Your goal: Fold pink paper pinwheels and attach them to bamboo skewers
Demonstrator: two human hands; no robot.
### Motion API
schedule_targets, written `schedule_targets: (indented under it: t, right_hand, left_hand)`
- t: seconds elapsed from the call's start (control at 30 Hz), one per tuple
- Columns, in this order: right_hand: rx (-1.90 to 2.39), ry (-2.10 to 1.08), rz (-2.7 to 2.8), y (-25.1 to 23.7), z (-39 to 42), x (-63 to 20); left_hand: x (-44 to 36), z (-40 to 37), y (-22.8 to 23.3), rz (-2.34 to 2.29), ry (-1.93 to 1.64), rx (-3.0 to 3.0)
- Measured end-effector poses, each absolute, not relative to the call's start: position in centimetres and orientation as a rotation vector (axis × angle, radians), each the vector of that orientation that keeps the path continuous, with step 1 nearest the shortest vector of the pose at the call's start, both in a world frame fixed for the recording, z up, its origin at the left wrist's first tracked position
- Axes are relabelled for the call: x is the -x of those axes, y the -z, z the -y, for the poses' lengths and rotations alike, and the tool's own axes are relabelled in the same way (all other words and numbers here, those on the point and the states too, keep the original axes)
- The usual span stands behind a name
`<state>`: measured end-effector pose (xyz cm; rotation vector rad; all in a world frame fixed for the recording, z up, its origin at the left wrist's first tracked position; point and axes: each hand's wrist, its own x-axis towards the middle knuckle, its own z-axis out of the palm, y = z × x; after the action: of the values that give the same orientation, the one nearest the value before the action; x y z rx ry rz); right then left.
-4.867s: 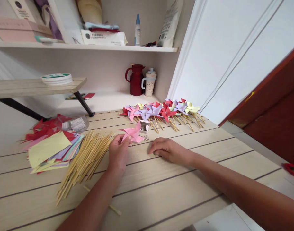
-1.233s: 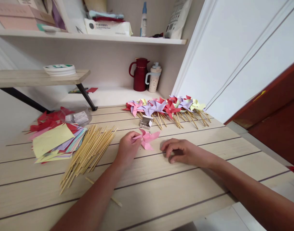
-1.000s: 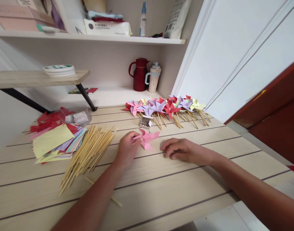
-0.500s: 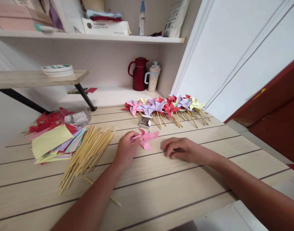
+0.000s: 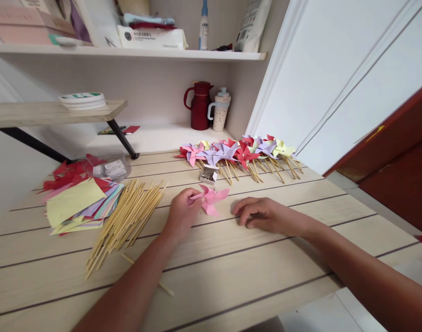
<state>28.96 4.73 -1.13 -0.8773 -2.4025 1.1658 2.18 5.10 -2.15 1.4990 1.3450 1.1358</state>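
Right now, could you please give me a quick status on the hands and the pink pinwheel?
Left hand pinching pink pinwheel at its edge. Right hand flat on table, empty as far as visible. Small pin box just behind the pinwheel.

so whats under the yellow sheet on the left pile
Under the yellow sheet lies a fanned stack of coloured paper: purple, pale blue and pink edges stick out, with red sheets behind. How many there are, and anything beneath the stack, is covered.
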Motion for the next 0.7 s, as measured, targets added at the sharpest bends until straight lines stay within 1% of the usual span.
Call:
schedule_targets:
  t: [0.43, 0.7]
  right_hand:
    - [0.984, -1.134, 2.328, 1.65, -4.17, -28.59]
    - [0.985, -1.166, 2.32, 1.64, -4.07, -28.66]
  left_hand:
    - [-2.16, -5.07, 2.21, -1.333, -1.128, -1.525]
    - [-2.11, -5.1, 2.46, -1.337, -1.103, -1.591]
